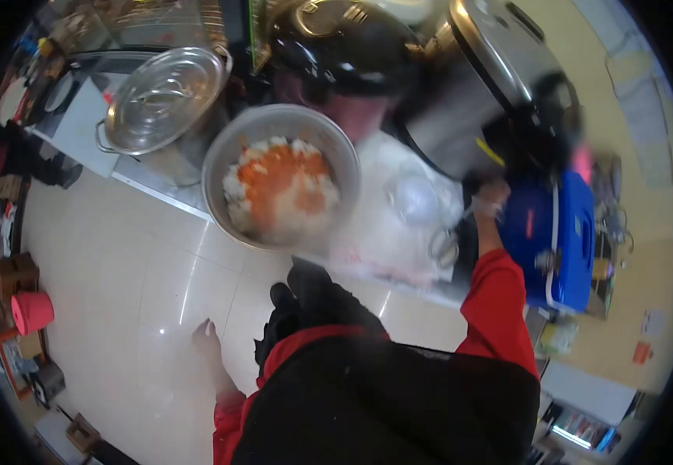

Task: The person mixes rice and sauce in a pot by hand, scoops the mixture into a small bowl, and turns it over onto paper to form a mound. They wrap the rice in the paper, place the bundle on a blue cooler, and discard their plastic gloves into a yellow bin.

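Note:
My left hand (pixel 206 335) hangs low over the tiled floor, away from the counter, its fingers small and blurred. On the right my right hand (pixel 493 195) reaches between the large steel cooker (pixel 460 101) and the blue cooler box (pixel 534 232); its fingers are smeared by motion, with something pale and unclear at them. A wide metal pot (pixel 220 194) stands open at the counter's front edge, holding white rice-like food (pixel 305 213) topped with orange-red pieces (pixel 274 174). A clear, bowl-like item (pixel 415 199) lies on the white counter surface (pixel 371 232).
A lidded steel stockpot (pixel 166 105) stands left of the open pot. Behind are a black-lidded vessel (pixel 344 46) and the cooker. A metal ring-like item (pixel 443 248) lies near the counter's front edge. A pink bucket (pixel 32 311) is at far left.

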Action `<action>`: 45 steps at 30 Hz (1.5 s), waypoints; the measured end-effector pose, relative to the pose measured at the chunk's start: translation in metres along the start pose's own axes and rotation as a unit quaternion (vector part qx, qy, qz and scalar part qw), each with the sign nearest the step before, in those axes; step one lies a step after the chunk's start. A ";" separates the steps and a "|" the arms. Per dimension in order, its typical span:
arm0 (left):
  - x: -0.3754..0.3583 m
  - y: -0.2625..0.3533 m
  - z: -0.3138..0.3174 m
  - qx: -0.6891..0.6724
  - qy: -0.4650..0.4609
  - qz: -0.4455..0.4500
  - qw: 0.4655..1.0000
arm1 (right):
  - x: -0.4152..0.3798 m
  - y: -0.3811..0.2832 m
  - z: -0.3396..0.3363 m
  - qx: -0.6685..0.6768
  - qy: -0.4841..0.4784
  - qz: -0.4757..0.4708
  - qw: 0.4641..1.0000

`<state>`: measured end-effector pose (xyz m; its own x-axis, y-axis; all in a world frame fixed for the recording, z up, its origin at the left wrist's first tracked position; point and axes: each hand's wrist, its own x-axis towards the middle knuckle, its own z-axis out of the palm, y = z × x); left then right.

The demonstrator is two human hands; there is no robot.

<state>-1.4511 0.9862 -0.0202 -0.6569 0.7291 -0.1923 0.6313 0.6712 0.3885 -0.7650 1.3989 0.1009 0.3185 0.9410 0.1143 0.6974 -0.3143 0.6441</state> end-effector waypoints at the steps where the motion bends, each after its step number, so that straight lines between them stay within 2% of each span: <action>1: -0.006 0.007 -0.003 0.009 -0.042 -0.061 0.997 | 0.019 0.007 0.057 -0.096 0.072 0.009 0.993; 2: -0.022 0.017 -0.011 0.021 -0.086 -0.126 0.988 | 0.026 0.007 0.108 -0.188 0.141 0.016 0.972; 3: -0.029 0.026 -0.015 0.026 -0.118 -0.190 0.974 | -0.007 -0.003 0.009 -0.163 0.088 0.030 0.982; 4: -0.035 0.019 -0.013 0.036 -0.157 -0.244 0.956 | -0.021 -0.008 -0.007 -0.167 0.089 0.018 0.982; 5: -0.051 0.003 -0.006 0.044 -0.196 -0.302 0.932 | -0.006 -0.008 -0.012 -0.006 -0.098 0.060 0.993; 6: -0.065 -0.018 0.003 0.065 -0.252 -0.323 0.910 | -0.013 -0.009 0.014 -0.064 0.007 0.053 0.997; 7: -0.078 -0.044 0.014 0.085 -0.311 -0.341 0.883 | -0.014 -0.009 0.013 -0.122 -0.019 0.040 0.992; 8: -0.092 -0.078 0.021 0.080 -0.358 -0.323 0.873 | -0.014 -0.005 0.021 -0.128 -0.031 0.039 0.990; 9: -0.089 -0.081 0.017 0.071 -0.406 -0.296 0.861 | -0.010 -0.003 0.029 -0.118 -0.041 0.046 0.991; 10: -0.091 -0.084 0.011 0.080 -0.389 -0.302 0.867 | -0.008 -0.001 0.037 -0.108 -0.049 0.050 0.992; 13: -0.060 -0.034 -0.016 0.079 -0.263 -0.397 0.876 | -0.001 0.004 0.054 -0.093 -0.063 0.047 0.993; 17: -0.019 -0.005 -0.029 0.073 -0.207 -0.346 0.912 | 0.005 0.006 0.067 -0.075 -0.070 0.044 0.994; 22: 0.008 0.033 -0.040 0.058 -0.191 -0.289 0.936 | 0.004 0.013 0.086 -0.025 -0.069 0.027 0.997; 24: 0.010 0.027 -0.033 0.054 -0.185 -0.274 0.942 | -0.002 0.022 0.087 0.007 -0.045 0.003 0.999; 26: 0.011 0.027 -0.024 0.053 -0.187 -0.265 0.944 | -0.017 0.038 0.081 0.047 -0.010 -0.031 0.998; 28: 0.018 0.033 -0.028 0.056 -0.187 -0.268 0.943 | -0.047 0.036 0.041 0.088 0.028 -0.071 0.993; 29: 0.026 0.030 -0.031 0.061 -0.148 -0.242 0.957 | -0.061 0.031 0.018 0.109 0.049 -0.093 0.988; 31: 0.053 0.029 -0.046 0.054 0.097 -0.171 0.979 | -0.089 0.028 -0.011 0.109 0.120 -0.143 0.976; 32: 0.077 0.037 -0.066 0.014 0.211 -0.091 0.973 | -0.105 0.030 -0.025 0.086 0.167 -0.169 0.968; 33: 0.105 0.084 -0.111 -0.057 0.246 -0.047 0.966 | -0.119 0.026 -0.049 0.155 0.112 -0.172 0.966; 34: 0.136 0.123 -0.151 -0.102 0.307 0.059 0.944 | -0.134 0.025 -0.075 0.221 0.055 -0.172 0.958; 35: 0.158 0.183 -0.196 -0.164 0.316 0.092 0.930 | -0.147 0.023 -0.102 0.220 0.017 -0.186 0.957; 36: 0.177 0.240 -0.237 -0.197 0.322 0.162 0.912 | -0.157 0.022 -0.129 0.219 -0.021 -0.198 0.955; 37: 0.193 0.292 -0.267 -0.289 0.304 0.193 0.887 | -0.162 0.025 -0.148 0.218 -0.061 -0.209 0.951; 39: 0.231 0.365 -0.297 -0.347 0.256 0.349 0.832 | -0.169 0.029 -0.170 0.236 0.113 -0.134 0.956; 40: 0.251 0.402 -0.305 -0.386 0.197 0.394 0.811 | -0.178 0.030 -0.182 0.239 0.194 -0.090 0.947; 41: 0.277 0.434 -0.302 -0.414 0.151 0.399 0.804 | -0.182 0.029 -0.201 0.303 0.279 -0.037 0.910; 42: 0.288 0.463 -0.297 -0.494 0.063 0.348 0.794 | -0.189 0.034 -0.225 0.309 0.268 0.004 0.912; 43: 0.309 0.485 -0.288 -0.505 0.030 0.327 0.799 | -0.202 0.038 -0.257 0.312 0.257 0.045 0.913; 44: 0.334 0.504 -0.277 -0.515 0.000 0.308 0.800 | -0.216 0.033 -0.284 0.383 0.262 0.069 0.883; 45: 0.360 0.516 -0.262 -0.512 0.025 0.310 0.801 | -0.230 0.025 -0.308 0.452 0.269 0.091 0.846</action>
<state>-1.4697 1.5597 0.3475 -0.3801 0.8566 0.3489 0.1900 -0.2969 0.9358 -1.0187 1.2136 0.3241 0.3055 0.7112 0.6332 0.9513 -0.1990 -0.2354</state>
